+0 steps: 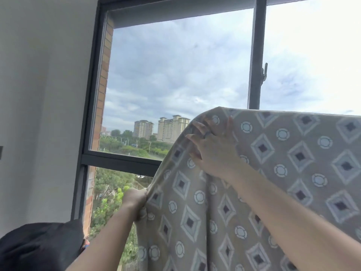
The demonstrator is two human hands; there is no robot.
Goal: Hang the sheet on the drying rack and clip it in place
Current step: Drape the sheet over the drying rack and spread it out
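window behind; sheet, top fold running rightward; left hand grip clenches its edge, right hand spread flat above.

Sheet cut off right and below, fingers of left hand partly hidden in its edge, its support hidden

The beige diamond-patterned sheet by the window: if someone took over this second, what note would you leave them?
Left hand: grips the bunched side edge of the beige diamond-and-circle patterned cloth sheet.
Right hand: spread fingers press on the sheet near its top fold.
Done: the sheet is draped over a straight support, hidden beneath it, in front of the dark-framed window.
Left: smooth it out and clip it. No clips are in view.
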